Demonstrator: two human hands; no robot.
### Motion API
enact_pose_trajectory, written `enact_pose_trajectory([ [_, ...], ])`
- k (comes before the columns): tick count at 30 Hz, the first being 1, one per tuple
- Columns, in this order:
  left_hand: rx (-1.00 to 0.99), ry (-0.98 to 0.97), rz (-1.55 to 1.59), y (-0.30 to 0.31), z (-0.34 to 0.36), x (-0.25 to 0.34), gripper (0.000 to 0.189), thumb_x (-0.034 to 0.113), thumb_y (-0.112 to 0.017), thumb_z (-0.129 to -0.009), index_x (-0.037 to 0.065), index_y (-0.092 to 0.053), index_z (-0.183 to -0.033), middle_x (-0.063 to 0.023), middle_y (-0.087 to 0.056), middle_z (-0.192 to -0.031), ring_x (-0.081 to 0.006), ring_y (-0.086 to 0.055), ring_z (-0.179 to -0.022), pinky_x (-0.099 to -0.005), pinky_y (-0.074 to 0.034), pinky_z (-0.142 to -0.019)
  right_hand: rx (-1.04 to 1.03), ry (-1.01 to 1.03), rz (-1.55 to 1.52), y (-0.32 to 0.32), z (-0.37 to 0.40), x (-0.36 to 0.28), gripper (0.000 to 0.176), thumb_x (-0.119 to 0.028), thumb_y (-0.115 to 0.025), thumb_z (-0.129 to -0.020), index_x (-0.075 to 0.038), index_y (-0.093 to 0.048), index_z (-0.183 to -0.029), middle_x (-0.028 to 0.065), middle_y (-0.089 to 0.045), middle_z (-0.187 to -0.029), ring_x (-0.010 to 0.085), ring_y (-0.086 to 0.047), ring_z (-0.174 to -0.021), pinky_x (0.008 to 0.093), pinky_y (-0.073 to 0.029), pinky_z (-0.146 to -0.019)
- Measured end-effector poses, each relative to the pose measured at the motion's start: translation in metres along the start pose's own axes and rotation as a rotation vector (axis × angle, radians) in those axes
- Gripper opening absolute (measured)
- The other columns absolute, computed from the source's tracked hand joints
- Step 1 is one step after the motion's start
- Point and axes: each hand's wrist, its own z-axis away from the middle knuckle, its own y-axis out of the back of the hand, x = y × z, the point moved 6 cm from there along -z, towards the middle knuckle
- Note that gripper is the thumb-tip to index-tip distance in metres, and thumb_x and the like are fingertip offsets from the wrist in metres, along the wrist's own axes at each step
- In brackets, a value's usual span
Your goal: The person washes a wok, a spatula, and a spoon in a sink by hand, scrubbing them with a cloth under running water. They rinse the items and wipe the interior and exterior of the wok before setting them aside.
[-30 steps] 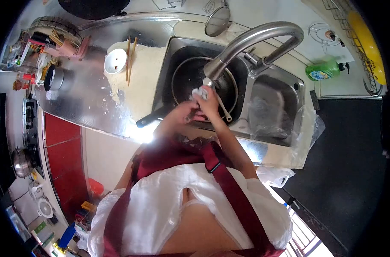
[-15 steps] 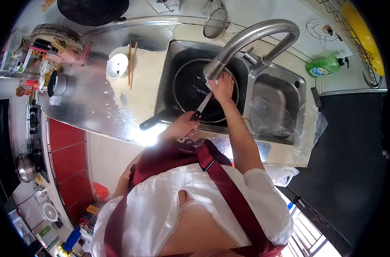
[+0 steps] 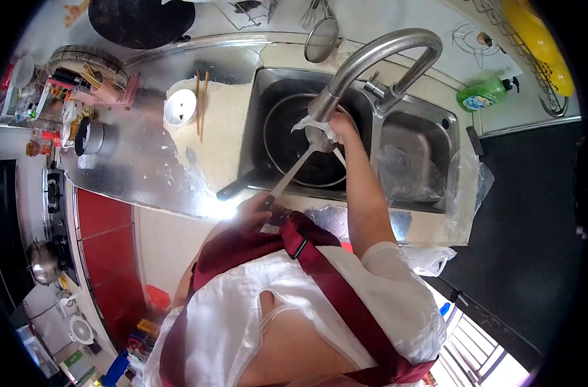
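Clearly gripping the ladle (image 3: 294, 171) at frame centre over the pan (image 3: 282, 138), left hand (image 3: 254, 209) clenched on its handle, right hand (image 3: 342, 126) pinching a cloth (image 3: 307, 122) against its bowl, risking a wet-handled slip and clatter.

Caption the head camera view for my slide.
Right hand holds a white cloth to a metal spoon under the tap; left hand grips its handle above a pan.

Hands part
Left hand (image 3: 255, 209) pulls back along the ladle (image 3: 296, 167) handle; right hand (image 3: 343, 126) shifts the cloth (image 3: 305, 122) to its bowl.
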Motion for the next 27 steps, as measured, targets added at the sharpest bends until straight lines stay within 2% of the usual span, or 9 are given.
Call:
enact_pose_trajectory([
  [9, 0.038, 0.146, 0.017, 0.02, 0.007, -0.036, 0.042, 0.039, -0.05, -0.087, 0.004, -0.052, -0.11, -0.0089, -0.061, -0.088, -0.0175, -0.058, -0.072, -0.0314, -0.046, -0.062, -0.249, -0.048, -1.157, -0.007, 0.018, 0.042, 0.028, -0.014, -0.047, -0.09, -0.005, -0.054, -0.115, 0.0125, -0.06, -0.108, 0.0276, -0.059, -0.098, 0.0414, -0.05, -0.086],
  [12, 0.313, -0.027, -0.464, 0.039, -0.006, -0.042, 0.042, 0.042, -0.042, -0.09, 0.005, -0.058, -0.101, -0.0124, -0.063, -0.087, -0.0261, -0.061, -0.078, -0.0365, -0.046, -0.069, -0.155, -0.022, -1.225, -0.01, 0.016, 0.049, 0.029, -0.014, -0.045, -0.09, -0.005, -0.053, -0.117, 0.0126, -0.06, -0.109, 0.0282, -0.059, -0.099, 0.0413, -0.05, -0.086],
  [14, 0.495, 0.225, -0.563, 0.04, 0.002, -0.02, 0.041, 0.041, -0.04, -0.091, 0.006, -0.061, -0.097, -0.0135, -0.063, -0.086, -0.0295, -0.06, -0.085, -0.0394, -0.044, -0.075, -0.071, 0.008, -1.293, -0.014, 0.01, 0.053, 0.03, -0.015, -0.044, -0.091, -0.005, -0.051, -0.118, 0.0128, -0.059, -0.11, 0.0288, -0.058, -0.099, 0.0413, -0.05, -0.085],
  [16, 0.516, 0.146, -0.599, 0.031, 0.001, -0.009, 0.044, 0.045, -0.041, -0.09, 0.006, -0.061, -0.095, -0.0115, -0.062, -0.078, -0.0258, -0.06, -0.073, -0.036, -0.045, -0.065, 0.013, 0.031, -1.357, -0.016, 0.01, 0.054, 0.031, -0.016, -0.043, -0.092, -0.005, -0.05, -0.119, 0.013, -0.058, -0.111, 0.0294, -0.058, -0.1, 0.0413, -0.051, -0.085],
  [18, 0.537, 0.279, 0.035, 0.031, -0.008, -0.045, 0.037, 0.04, -0.043, -0.093, 0.009, -0.055, -0.075, -0.0006, -0.048, -0.059, -0.0133, -0.044, -0.049, -0.0248, -0.033, -0.047, -0.004, -0.027, -1.498, -0.024, 0.014, 0.049, 0.031, -0.022, -0.042, -0.093, -0.007, -0.049, -0.119, 0.0107, -0.06, -0.103, 0.0266, -0.061, -0.088, 0.0377, -0.054, -0.072],
  [21, 0.36, 0.267, 0.279, 0.019, -0.024, -0.047, 0.053, 0.06, -0.04, -0.086, 0.01, -0.053, -0.076, 0.0007, -0.044, -0.052, -0.0138, -0.041, -0.045, -0.0287, -0.033, -0.043, 0.135, 0.17, -1.191, -0.036, 0.047, 0.032, 0.033, -0.037, -0.038, -0.095, -0.012, -0.05, -0.112, 0.0076, -0.057, -0.085, 0.0154, -0.054, -0.06, 0.0269, -0.044, -0.044],
  [22, 0.245, 0.383, 0.512, 0.001, -0.027, -0.036, 0.053, 0.061, -0.04, -0.086, 0.011, -0.049, -0.072, 0.0022, -0.039, -0.05, -0.013, -0.038, -0.044, -0.0283, -0.031, -0.042, 0.028, 0.206, -1.085, -0.044, 0.055, 0.027, 0.03, -0.032, -0.039, -0.095, -0.01, -0.044, -0.115, 0.0092, -0.058, -0.094, 0.0198, -0.058, -0.071, 0.03, -0.048, -0.054],
  [24, 0.122, 0.455, 0.704, -0.02, -0.035, -0.025, 0.052, 0.063, -0.04, -0.085, 0.014, -0.042, -0.068, 0.0034, -0.032, -0.049, -0.0117, -0.032, -0.043, -0.0268, -0.028, -0.041, 0.331, 0.314, -0.903, -0.067, 0.078, 0.005, 0.035, -0.036, -0.051, -0.09, -0.007, -0.05, -0.109, 0.0098, -0.058, -0.087, 0.02, -0.056, -0.07, 0.0325, -0.048, -0.056],
  [27, 0.022, 0.456, 0.612, -0.045, -0.035, 0.013, 0.046, 0.057, -0.04, -0.088, 0.015, -0.039, -0.069, 0.004, -0.028, -0.048, -0.0108, -0.029, -0.041, -0.0259, -0.028, -0.041, 0.71, 0.676, 0.101, -0.078, 0.102, -0.029, 0.045, -0.031, -0.066, -0.076, 0.002, -0.049, -0.103, 0.02, -0.051, -0.097, 0.0371, -0.051, -0.092, 0.0422, -0.039, -0.084],
])
